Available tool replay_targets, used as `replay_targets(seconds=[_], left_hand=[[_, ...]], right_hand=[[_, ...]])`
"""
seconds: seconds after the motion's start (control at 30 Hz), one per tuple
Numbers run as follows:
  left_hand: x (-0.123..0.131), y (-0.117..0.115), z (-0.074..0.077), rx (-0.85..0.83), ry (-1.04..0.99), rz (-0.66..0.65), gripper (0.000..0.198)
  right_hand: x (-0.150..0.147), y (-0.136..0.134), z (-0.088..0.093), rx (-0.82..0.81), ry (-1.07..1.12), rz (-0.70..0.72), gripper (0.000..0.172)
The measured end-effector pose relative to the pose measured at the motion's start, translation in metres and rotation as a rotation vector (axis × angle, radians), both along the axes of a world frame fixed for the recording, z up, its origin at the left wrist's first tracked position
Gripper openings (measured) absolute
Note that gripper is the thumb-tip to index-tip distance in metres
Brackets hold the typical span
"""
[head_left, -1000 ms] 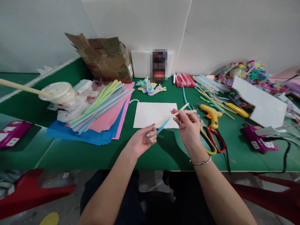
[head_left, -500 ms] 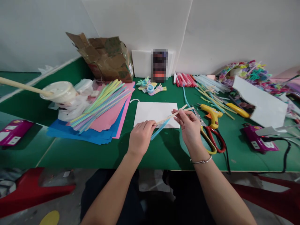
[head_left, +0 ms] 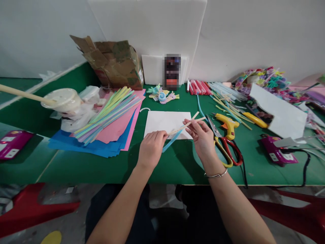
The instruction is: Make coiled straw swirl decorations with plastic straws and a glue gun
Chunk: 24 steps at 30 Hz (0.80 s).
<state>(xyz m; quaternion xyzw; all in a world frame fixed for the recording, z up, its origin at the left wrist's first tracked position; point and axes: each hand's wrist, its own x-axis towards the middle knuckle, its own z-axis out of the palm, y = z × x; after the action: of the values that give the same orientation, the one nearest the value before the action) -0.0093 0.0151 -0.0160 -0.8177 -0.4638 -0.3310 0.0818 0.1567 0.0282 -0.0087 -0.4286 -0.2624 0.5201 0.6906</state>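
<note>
My left hand (head_left: 151,149) is closed on one end of a pair of cream pipe cleaners (head_left: 177,130), near the front edge of a white sheet (head_left: 165,118). Pinched around the same strands farther along is my right hand (head_left: 202,137), and their two free ends fork apart beyond its fingertips. The strands look crossed or twisted together between the hands. Light-blue pipe cleaners (head_left: 170,144) slant below them, one end by the left fingers; whether they are gripped too is hidden. Scissors (head_left: 224,147) with yellow and red handles lie just right of my right hand.
A yellow glue gun (head_left: 228,124) and a yellow-handled cutter (head_left: 256,119) lie on the right. Pastel pipe cleaners (head_left: 109,113) rest on coloured sheets at left, near a lidded tub (head_left: 61,98). Behind are a cardboard box (head_left: 116,66) and a finished-looking flower piece (head_left: 162,96).
The right fingers have shifted slightly along the cream strands, and the forked ends sit a little farther left. The view has moved slightly. The left hand keeps its grip.
</note>
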Motion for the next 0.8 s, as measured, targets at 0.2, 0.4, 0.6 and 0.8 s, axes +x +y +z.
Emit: replay_targets(seconds=[0.2,0.4,0.6,0.8], left_hand=[[0.001,0.0,-0.003,-0.037,0.014,-0.008,0.013],[0.0,0.001,0.004,-0.488,-0.347,0.008,0.008],[0.0,0.002,0.015,-0.852,-0.826,-0.051,0.016],[0.002,0.004,0.02,-1.662,-1.576,-0.053,0.022]], right_hand=[[0.001,-0.001,0.002,0.013,0.029,0.023,0.017],[0.005,0.001,0.003,-0.05,0.055,0.071,0.019],[0.008,0.0,0.003,-0.058,-0.033,0.054,0.018],[0.004,-0.002,0.005,0.049,-0.067,0.032,0.009]])
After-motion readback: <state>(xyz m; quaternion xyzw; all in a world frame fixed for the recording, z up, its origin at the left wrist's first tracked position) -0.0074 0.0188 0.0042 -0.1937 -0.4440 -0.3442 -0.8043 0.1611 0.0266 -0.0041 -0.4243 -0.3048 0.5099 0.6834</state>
